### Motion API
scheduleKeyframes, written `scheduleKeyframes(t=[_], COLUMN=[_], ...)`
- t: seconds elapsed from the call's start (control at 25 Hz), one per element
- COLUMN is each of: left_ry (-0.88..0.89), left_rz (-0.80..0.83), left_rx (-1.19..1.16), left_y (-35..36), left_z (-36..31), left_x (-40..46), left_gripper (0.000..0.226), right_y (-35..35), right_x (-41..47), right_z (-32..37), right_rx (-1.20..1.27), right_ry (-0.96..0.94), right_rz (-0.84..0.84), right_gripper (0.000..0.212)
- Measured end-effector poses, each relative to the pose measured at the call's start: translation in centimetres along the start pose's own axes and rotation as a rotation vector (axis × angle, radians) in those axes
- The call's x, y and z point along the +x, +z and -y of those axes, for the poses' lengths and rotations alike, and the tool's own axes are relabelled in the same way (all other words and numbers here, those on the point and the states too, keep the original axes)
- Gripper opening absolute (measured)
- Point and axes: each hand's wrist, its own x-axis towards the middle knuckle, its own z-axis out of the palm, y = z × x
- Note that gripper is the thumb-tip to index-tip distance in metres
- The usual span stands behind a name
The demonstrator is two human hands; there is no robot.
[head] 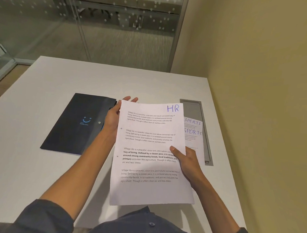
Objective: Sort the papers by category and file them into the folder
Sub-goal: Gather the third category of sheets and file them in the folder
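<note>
I hold a white printed sheet marked "HR" (pixel 151 152) in blue ink above the table. My left hand (pixel 113 117) supports its upper left edge from behind, fingertips showing past the top. My right hand (pixel 186 160) grips its right edge, thumb on the front. A dark folder (pixel 77 123) with a blue smile logo lies shut on the table to the left, partly behind my left wrist. Two sheets marked "SPORTS" (pixel 193 131) lie on the table to the right, mostly hidden by the HR sheet.
The white table (pixel 39 172) reaches a yellow wall (pixel 265 104) on the right. A grey cable tray cover (pixel 194 107) is set into the tabletop under the SPORTS sheets. A glass partition (pixel 83 23) stands beyond the far edge.
</note>
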Motion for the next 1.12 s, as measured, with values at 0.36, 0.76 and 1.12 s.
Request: scheduleKeyframes(t=[0.36, 0.76, 1.12], left_ry=[-0.266, -0.268, 0.119], left_rz=[0.113, 0.017, -0.368], left_rx=[0.798, 0.912, 2.173], left_y=[-5.8, -10.6, -20.3], left_z=[3.2, 2.0, -1.6], left_x=[-2.4, -1.2, 4.8], left_gripper=[0.023, 0.023, 0.061], right_y=[1.3, 5.8, 7.0], right_x=[5.0, 7.5, 8.3], right_z=[-0.3, -3.0, -2.8], right_rx=[-0.030, -0.012, -0.115], right_ry=[-0.036, 0.145, 0.054], right_rz=[-0.412, -0.309, -0.346], right_gripper=[0.034, 0.016, 0.023])
